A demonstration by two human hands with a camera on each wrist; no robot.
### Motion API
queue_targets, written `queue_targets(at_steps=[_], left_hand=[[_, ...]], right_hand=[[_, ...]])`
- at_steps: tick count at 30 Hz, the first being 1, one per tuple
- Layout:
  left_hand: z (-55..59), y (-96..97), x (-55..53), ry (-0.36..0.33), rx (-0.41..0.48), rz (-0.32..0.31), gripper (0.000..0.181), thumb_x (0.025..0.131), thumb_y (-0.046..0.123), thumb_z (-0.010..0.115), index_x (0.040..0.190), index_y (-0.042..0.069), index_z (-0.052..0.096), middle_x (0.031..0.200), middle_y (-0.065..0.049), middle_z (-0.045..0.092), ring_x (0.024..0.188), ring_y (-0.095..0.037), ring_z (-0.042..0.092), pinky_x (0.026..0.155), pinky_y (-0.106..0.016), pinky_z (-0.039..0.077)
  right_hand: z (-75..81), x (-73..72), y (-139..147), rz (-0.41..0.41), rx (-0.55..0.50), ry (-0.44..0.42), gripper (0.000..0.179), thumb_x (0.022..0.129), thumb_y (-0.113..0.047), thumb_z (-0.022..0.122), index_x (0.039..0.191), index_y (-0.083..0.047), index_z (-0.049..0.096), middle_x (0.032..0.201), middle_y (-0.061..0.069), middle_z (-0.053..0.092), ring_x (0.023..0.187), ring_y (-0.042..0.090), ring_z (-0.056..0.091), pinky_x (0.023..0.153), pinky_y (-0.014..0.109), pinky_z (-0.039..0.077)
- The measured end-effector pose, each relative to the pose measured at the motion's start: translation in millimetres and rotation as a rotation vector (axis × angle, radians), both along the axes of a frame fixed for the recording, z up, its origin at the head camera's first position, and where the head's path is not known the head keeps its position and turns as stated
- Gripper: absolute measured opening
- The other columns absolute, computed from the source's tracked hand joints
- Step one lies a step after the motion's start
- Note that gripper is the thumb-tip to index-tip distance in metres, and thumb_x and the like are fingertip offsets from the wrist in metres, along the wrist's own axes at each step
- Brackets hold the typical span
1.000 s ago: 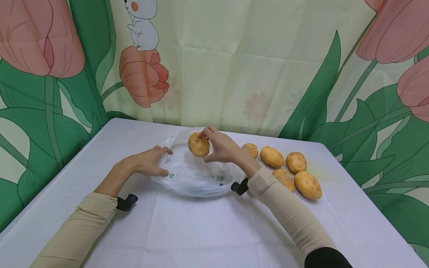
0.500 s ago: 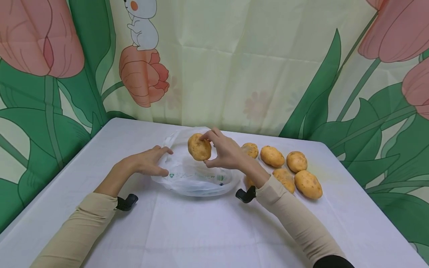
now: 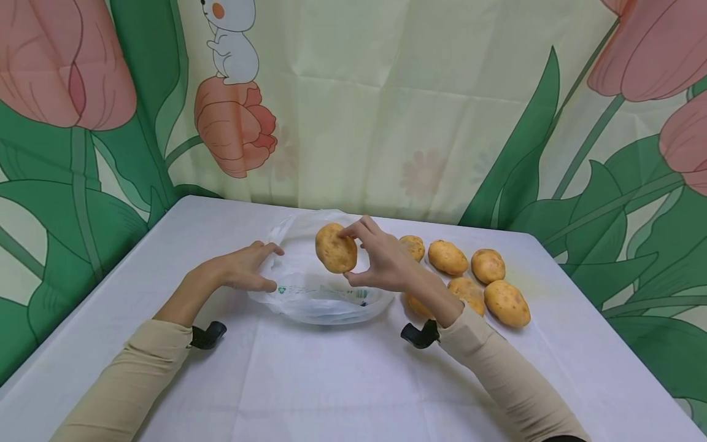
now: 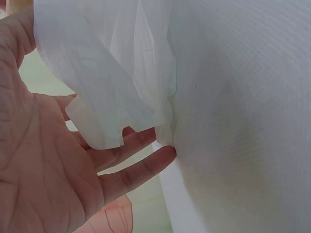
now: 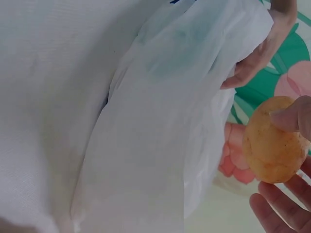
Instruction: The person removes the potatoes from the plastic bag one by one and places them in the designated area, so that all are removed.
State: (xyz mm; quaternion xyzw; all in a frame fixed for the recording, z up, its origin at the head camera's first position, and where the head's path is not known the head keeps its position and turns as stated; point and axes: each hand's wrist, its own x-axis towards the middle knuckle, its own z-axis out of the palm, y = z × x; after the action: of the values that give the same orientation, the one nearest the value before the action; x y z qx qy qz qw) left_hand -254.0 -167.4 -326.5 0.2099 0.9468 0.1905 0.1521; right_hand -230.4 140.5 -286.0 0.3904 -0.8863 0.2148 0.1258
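Observation:
My right hand (image 3: 381, 256) pinches a brown potato (image 3: 336, 248) between thumb and fingers, holding it up over the mouth of a white plastic bag (image 3: 323, 310). In the right wrist view the potato (image 5: 272, 145) is beside the bag's upper edge, its smooth yellowish skin in plain sight. At the bag's left side is my left hand (image 3: 243, 268), thumb and fingers spread apart against its rim. The left wrist view has the thin plastic bag (image 4: 102, 63) draped across the fairly straight fingers of that hand. What lies inside the bag is hidden.
Several more potatoes (image 3: 448, 257) lie grouped on the table to the right of the bag, one partly behind my right wrist. A white cloth (image 3: 331, 380) covers the table. Behind its back edge hangs a curtain (image 3: 359, 135) printed with tulips.
My right hand has drawn back slightly toward me and to the right, with the potato turned a little in its fingers. The left hand and the bag stay nearly still.

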Motion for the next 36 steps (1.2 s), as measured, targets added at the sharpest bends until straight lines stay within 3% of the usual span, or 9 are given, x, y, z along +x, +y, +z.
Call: queue_targets(at_steps=[4, 12, 20, 29, 36], left_hand=[[-0.4, -1.9, 0.6, 0.026, 0.019, -0.027, 0.072, 0.084, 0.030, 0.071, 0.147, 0.005, 0.044, 0.140, -0.025, 0.047, 0.123, -0.037, 0.051, 0.102, -0.057, 0.044], [0.5, -4.2, 2.5, 0.041, 0.034, -0.047, 0.072, 0.085, 0.030, 0.070, 0.146, 0.004, 0.045, 0.138, -0.025, 0.048, 0.122, -0.037, 0.052, 0.101, -0.056, 0.044], [0.4, -3.9, 2.5, 0.031, 0.030, -0.035, 0.072, 0.084, 0.030, 0.070, 0.147, 0.005, 0.044, 0.139, -0.025, 0.047, 0.122, -0.037, 0.051, 0.101, -0.057, 0.044], [-1.2, -4.1, 1.7, 0.039, 0.028, -0.048, 0.072, 0.084, 0.030, 0.069, 0.147, 0.005, 0.044, 0.138, -0.025, 0.048, 0.122, -0.036, 0.051, 0.102, -0.057, 0.043], [-1.0, -4.0, 1.5, 0.040, 0.038, -0.056, 0.072, 0.083, 0.030, 0.069, 0.147, 0.006, 0.044, 0.139, -0.024, 0.047, 0.122, -0.036, 0.052, 0.101, -0.056, 0.043]], right_hand=[[0.7, 6.2, 4, 0.012, -0.025, 0.016, 0.061, 0.074, -0.016, 0.085, 0.127, -0.009, 0.056, 0.118, 0.005, 0.053, 0.096, 0.019, 0.064, 0.089, 0.030, 0.054], [-0.1, 17.3, 15, 0.043, -0.100, 0.043, 0.060, 0.073, -0.013, 0.086, 0.125, -0.006, 0.057, 0.117, 0.006, 0.054, 0.096, 0.017, 0.061, 0.090, 0.033, 0.054], [3.7, 28.9, 30, 0.023, -0.136, 0.050, 0.060, 0.072, -0.013, 0.086, 0.124, -0.006, 0.057, 0.120, 0.006, 0.055, 0.103, 0.017, 0.062, 0.090, 0.030, 0.055], [5.7, 38.4, 45, 0.016, -0.161, 0.067, 0.060, 0.071, -0.011, 0.087, 0.124, -0.005, 0.058, 0.121, 0.008, 0.056, 0.110, 0.018, 0.058, 0.088, 0.037, 0.056], [3.4, 45.9, 54, 0.003, -0.185, 0.071, 0.065, 0.070, -0.010, 0.089, 0.127, -0.005, 0.059, 0.120, 0.008, 0.055, 0.108, 0.019, 0.059, 0.083, 0.035, 0.059]])
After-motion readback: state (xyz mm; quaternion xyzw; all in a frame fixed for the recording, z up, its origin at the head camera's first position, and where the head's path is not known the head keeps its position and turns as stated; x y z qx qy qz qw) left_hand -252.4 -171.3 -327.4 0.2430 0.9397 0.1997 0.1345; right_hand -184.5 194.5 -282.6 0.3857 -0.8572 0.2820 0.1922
